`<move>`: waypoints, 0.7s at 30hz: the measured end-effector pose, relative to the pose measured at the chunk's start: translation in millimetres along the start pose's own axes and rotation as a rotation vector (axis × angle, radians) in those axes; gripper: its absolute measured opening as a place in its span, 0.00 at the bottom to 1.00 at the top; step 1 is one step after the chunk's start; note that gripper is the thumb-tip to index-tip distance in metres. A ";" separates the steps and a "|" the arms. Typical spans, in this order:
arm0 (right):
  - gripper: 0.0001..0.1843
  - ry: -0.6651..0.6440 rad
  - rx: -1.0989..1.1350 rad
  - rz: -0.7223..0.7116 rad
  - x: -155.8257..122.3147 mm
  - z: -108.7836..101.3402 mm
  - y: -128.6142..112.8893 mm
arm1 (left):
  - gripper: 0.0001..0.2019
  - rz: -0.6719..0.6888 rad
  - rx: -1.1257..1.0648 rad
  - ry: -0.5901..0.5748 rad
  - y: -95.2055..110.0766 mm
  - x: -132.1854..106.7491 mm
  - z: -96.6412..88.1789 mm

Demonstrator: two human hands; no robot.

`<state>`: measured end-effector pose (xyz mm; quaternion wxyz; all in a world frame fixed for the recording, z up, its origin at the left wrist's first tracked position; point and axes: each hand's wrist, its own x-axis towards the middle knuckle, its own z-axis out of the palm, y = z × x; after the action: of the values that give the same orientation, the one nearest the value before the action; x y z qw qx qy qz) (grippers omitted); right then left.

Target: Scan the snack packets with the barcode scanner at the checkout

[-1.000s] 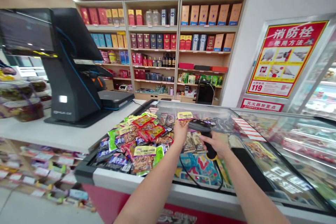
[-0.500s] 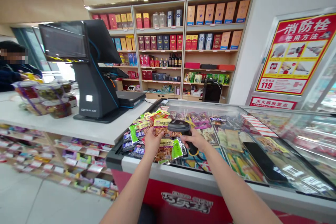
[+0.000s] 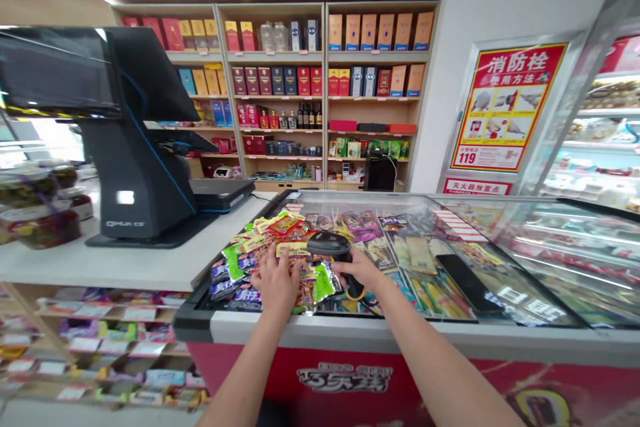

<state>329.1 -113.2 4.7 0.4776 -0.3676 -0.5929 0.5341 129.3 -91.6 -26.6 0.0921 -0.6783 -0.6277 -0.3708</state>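
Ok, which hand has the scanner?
The right hand, wrapped around the scanner by its handle. The left hand is spread over the packs instead.

The black barcode scanner (image 3: 327, 244) is held upright above the heap's right edge, its broad head toward the left, its handle slanting down right to a yellow band. The snack packets (image 3: 251, 245), glossy red, yellow, green and dark blue, overlap loosely, mostly leftward.

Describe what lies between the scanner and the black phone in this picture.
In the head view, first the right hand holding the scanner, then glass with packages visible beneath it.
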 end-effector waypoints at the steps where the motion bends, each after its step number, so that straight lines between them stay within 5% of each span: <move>1: 0.20 0.007 -0.011 -0.004 -0.5 -2.5 -2.1 | 0.21 0.006 -0.006 0.009 1.2 1.4 -0.5; 6: 0.20 0.070 -0.033 -0.022 -3.4 -18.5 -13.2 | 0.19 0.012 -0.094 0.022 21.1 15.6 1.5; 11: 0.20 0.252 -0.021 -0.036 -13.4 -58.2 -18.2 | 0.17 0.118 -0.238 -0.035 73.3 42.6 21.8; 15: 0.20 0.479 -0.046 0.015 -27.8 -111.7 -19.1 | 0.15 0.203 -0.304 -0.248 141.2 65.2 55.6; 21: 0.19 0.819 0.034 0.060 -47.1 -184.7 -15.3 | 0.21 0.095 -0.192 -0.658 232.3 98.9 125.9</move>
<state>520.3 -108.1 6.7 0.6645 -0.5590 -0.3339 0.3668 385.4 14.9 24.6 -0.1623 -0.7955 -0.5537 -0.1849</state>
